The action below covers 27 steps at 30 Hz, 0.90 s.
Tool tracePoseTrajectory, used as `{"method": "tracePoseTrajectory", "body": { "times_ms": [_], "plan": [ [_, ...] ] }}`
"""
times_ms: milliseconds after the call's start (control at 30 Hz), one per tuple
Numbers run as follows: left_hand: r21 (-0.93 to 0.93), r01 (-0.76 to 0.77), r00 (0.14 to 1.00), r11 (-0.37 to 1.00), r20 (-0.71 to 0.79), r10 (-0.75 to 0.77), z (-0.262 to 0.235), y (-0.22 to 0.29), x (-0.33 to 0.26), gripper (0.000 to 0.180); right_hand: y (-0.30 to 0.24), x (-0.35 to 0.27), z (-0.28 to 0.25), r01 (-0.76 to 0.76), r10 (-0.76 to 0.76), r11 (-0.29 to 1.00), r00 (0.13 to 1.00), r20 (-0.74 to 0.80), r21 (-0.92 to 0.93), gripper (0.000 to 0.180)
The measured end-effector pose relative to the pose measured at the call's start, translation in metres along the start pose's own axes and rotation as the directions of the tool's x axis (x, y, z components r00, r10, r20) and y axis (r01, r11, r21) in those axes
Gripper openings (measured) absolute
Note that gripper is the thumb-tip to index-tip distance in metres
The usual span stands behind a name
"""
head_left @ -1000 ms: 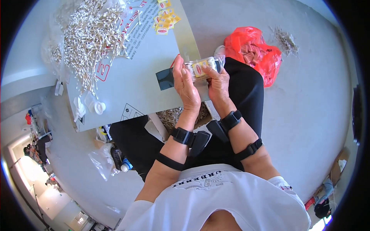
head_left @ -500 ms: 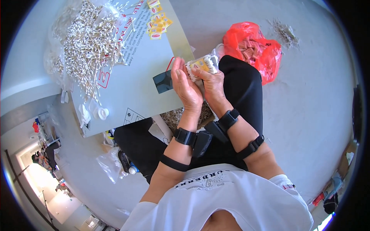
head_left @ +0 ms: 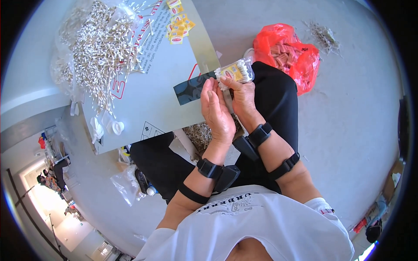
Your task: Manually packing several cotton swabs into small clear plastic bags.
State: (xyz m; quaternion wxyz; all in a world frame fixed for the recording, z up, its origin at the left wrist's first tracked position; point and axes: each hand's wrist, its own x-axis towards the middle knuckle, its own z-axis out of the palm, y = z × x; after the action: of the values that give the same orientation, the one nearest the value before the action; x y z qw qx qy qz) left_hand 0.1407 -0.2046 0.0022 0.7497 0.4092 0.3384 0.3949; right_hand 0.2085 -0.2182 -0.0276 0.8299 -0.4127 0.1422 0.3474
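Note:
My right hand (head_left: 242,96) grips a small clear plastic tub of cotton swabs (head_left: 235,71) with a yellow label, held over my right knee. My left hand (head_left: 215,109) is flat and upright, its palm and fingertips against the swab ends sticking out of the tub's open end. Just beyond the hands a dark rectangular sheet (head_left: 191,88) lies on the grey board (head_left: 148,100). Both wrists wear black bands with small devices.
A big heap of loose cotton swabs (head_left: 98,48) in clear plastic covers the board's far left. Yellow labels (head_left: 177,24) lie at its far end, a white lid (head_left: 116,127) near its front. A red plastic bag (head_left: 287,52) sits on the floor at right.
The hands with the tub have kept their place over my right knee; the left palm has flattened against the swab ends. My head has shifted a little.

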Motion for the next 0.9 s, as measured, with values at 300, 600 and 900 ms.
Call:
{"method": "tracePoseTrajectory", "body": {
  "times_ms": [300,600,900],
  "plan": [
    [-0.038,0.157,0.988,0.987,0.02,-0.156,-0.001,0.016,0.017,0.069,-0.001,0.003,-0.003,0.024,-0.025,0.996,1.0,0.0,-0.089,0.038],
    [0.072,0.275,0.961,0.959,0.015,-0.276,-0.003,0.027,0.046,0.073,0.005,0.007,-0.008,0.14,-0.132,0.982,0.989,0.067,-0.13,0.04],
    [-0.12,0.285,0.959,0.951,0.028,-0.284,-0.011,0.023,0.038,0.067,0.001,0.014,-0.002,0.087,-0.087,0.993,0.996,-0.005,0.076,0.033]
  ]
}}
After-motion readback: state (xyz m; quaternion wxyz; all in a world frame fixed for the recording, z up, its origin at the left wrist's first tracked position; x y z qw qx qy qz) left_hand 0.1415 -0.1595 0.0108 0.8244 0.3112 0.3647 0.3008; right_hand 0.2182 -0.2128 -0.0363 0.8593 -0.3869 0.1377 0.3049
